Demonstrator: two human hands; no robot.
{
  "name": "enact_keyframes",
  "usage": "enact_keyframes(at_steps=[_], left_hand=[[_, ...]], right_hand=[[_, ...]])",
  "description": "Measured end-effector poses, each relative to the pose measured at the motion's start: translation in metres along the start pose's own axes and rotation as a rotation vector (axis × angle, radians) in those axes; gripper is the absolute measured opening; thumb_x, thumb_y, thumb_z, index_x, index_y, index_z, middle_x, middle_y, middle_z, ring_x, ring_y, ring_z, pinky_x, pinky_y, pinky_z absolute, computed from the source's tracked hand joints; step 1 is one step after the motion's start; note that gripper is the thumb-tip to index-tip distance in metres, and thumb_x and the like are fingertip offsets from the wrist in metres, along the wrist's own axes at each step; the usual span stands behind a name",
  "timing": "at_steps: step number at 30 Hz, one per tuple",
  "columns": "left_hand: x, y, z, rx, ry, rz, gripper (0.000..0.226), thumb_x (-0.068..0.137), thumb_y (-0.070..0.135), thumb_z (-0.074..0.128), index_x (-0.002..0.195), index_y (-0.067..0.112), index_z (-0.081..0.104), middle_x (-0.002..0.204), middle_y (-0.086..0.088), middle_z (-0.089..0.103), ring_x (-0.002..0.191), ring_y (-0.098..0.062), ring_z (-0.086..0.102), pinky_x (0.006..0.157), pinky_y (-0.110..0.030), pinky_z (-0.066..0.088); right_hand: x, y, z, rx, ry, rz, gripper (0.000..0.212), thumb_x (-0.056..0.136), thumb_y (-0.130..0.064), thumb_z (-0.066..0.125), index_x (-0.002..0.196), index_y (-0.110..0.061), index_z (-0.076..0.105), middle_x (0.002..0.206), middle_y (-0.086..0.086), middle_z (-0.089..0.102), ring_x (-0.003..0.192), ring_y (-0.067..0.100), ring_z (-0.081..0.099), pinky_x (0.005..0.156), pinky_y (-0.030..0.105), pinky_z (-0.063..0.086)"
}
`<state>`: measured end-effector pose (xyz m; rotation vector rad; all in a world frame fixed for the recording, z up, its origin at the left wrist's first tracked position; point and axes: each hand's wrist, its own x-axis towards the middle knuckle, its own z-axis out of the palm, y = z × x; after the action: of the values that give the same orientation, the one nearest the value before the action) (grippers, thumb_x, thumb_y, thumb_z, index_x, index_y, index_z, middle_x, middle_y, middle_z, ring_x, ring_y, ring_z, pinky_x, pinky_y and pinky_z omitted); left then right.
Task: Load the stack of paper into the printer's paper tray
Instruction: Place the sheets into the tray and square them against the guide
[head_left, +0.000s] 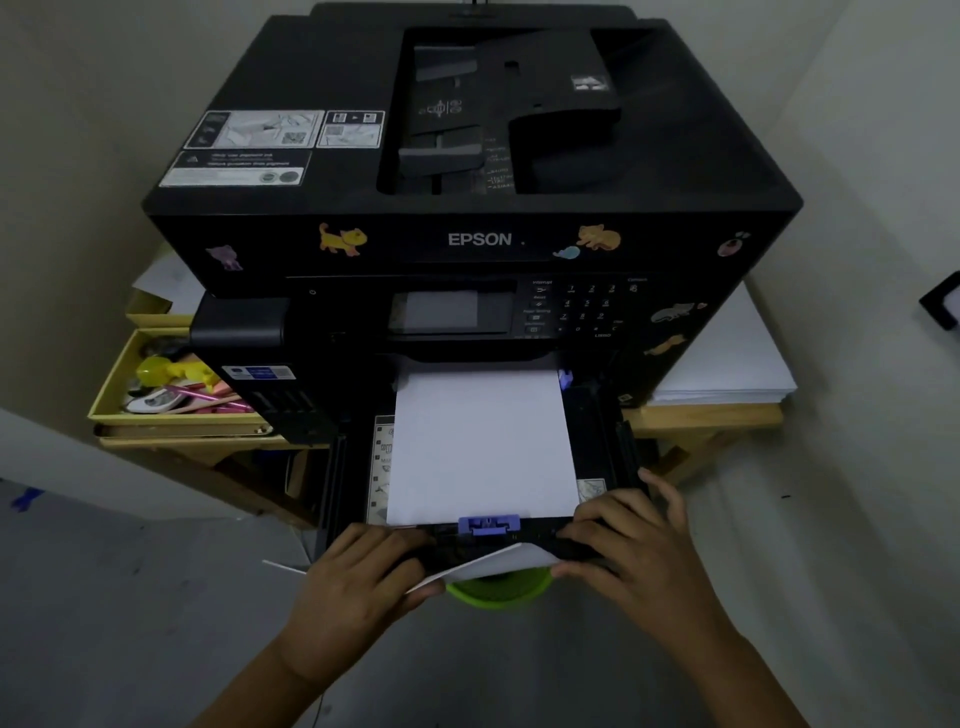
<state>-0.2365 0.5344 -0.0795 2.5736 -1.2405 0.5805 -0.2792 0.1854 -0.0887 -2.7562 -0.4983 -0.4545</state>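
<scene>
A black Epson printer stands on a low wooden table. Its paper tray is pulled out at the bottom front. A white stack of paper lies flat in the tray, its near edge against a purple paper guide. My left hand grips the tray's front left corner. My right hand grips the front right corner. A white sheet sticks out under the tray front, between my two hands and touching both.
A yellow box of pens and small items sits left of the printer. Another pile of white paper lies on the table at the right. A green round object shows below the tray. Walls close in on both sides.
</scene>
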Motion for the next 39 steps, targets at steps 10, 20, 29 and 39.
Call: enact_keyframes(at_steps=[10, 20, 29, 39], left_hand=[[0.0, -0.002, 0.002, -0.005, 0.023, 0.024, 0.033, 0.103, 0.041, 0.065, 0.085, 0.016, 0.076, 0.111, -0.003, 0.077, 0.089, -0.024, 0.072, 0.081, -0.034, 0.048], [-0.001, -0.007, 0.005, 0.01, 0.034, 0.07, 0.031, 0.102, 0.042, 0.067, 0.085, 0.018, 0.075, 0.114, -0.005, 0.077, 0.089, -0.026, 0.072, 0.082, -0.035, 0.047], [0.059, -0.057, 0.021, 0.026, 0.131, -0.058, 0.041, 0.109, 0.039, 0.055, 0.088, 0.011, 0.076, 0.099, -0.004, 0.077, 0.079, -0.027, 0.069, 0.074, -0.039, 0.045], [0.079, -0.074, 0.029, 0.021, 0.109, -0.093, 0.033, 0.107, 0.036, 0.059, 0.094, 0.01, 0.075, 0.108, -0.007, 0.073, 0.092, -0.032, 0.066, 0.077, -0.042, 0.05]], right_hand=[[-0.019, 0.011, -0.012, 0.015, -0.108, -0.004, 0.036, 0.105, -0.049, 0.061, 0.137, -0.036, 0.072, 0.133, -0.021, 0.068, 0.118, 0.011, 0.067, 0.115, 0.051, 0.041], [-0.026, 0.01, -0.004, -0.048, -0.078, -0.007, 0.033, 0.106, -0.048, 0.058, 0.134, -0.036, 0.073, 0.136, -0.021, 0.067, 0.119, 0.01, 0.067, 0.115, 0.049, 0.041], [0.043, 0.02, 0.008, 0.021, 0.062, 0.118, 0.034, 0.103, -0.04, 0.064, 0.132, -0.027, 0.077, 0.134, -0.013, 0.072, 0.122, 0.015, 0.064, 0.107, 0.042, 0.042], [0.07, 0.038, 0.014, 0.064, 0.047, 0.143, 0.039, 0.105, -0.048, 0.056, 0.133, -0.03, 0.076, 0.136, -0.018, 0.07, 0.124, 0.013, 0.062, 0.109, 0.038, 0.037]])
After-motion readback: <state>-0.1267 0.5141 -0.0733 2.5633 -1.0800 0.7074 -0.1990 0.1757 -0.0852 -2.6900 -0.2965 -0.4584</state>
